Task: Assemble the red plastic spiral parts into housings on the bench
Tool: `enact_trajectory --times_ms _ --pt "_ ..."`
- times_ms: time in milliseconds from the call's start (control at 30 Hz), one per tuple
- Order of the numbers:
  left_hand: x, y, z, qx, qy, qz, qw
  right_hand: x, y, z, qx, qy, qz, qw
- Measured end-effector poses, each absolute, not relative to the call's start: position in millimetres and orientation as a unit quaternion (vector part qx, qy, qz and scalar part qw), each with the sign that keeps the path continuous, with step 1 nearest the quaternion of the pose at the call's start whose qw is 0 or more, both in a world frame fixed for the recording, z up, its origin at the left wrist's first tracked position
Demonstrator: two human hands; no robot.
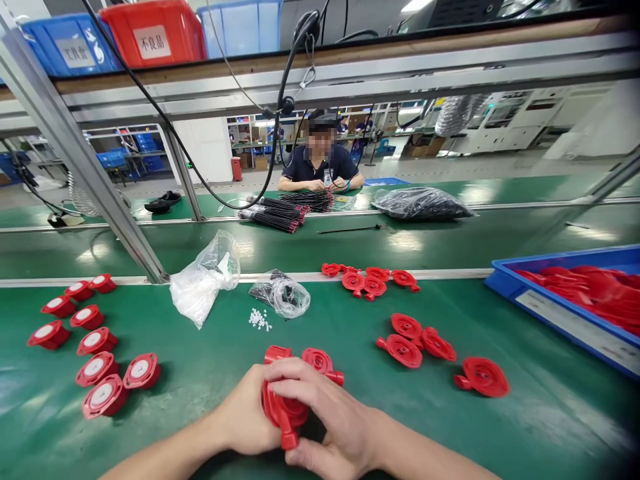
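Observation:
Both hands are together at the near middle of the green bench. My left hand is wrapped round the left side of a red plastic part with a short spout pointing toward me. From the right, my right hand grips the same part, fingers over its top and thumb near the spout. Just behind the fingers lies another red part with its spout to the right. A red piece shows above my left hand; whether it joins the held part I cannot tell. The palms hide much of the held part.
Red housings with white discs stand at left. Loose red parts lie at right, beside a blue bin of red pieces. White bits, a clear bag and a white bag lie ahead. A person sits opposite, behind cables.

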State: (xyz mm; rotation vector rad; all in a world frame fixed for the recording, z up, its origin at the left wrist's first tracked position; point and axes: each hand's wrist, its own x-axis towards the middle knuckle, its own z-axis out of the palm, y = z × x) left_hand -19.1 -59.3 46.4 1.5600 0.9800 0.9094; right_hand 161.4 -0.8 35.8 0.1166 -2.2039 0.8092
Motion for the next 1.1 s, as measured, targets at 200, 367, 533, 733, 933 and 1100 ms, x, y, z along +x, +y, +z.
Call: enact_trajectory --times_ms 200,367,533,733,933,1100 --pt "-19 -56 44 0.672 0.388 0.368 0.512 159 0 35 0.061 -0.869 0.323 0.370" --pt "-19 -56 45 0.666 0.389 0.367 0.519 163 3 34 0.041 -0.899 0.298 0.319" --pt "-20 -59 48 0.622 0.405 0.365 0.561 169 2 33 -0.006 -0.920 0.226 0.320" --pt "-23 -61 49 0.640 0.464 0.384 0.477 171 1 37 -0.002 -0.898 0.174 0.404" --pt "-25 -66 49 0.655 0.515 0.385 0.398 167 0 41 0.015 -0.896 0.179 0.407" --pt "-17 -69 46 0.641 0.535 0.408 0.370 161 -6 32 -0.023 -0.882 0.082 0.463"
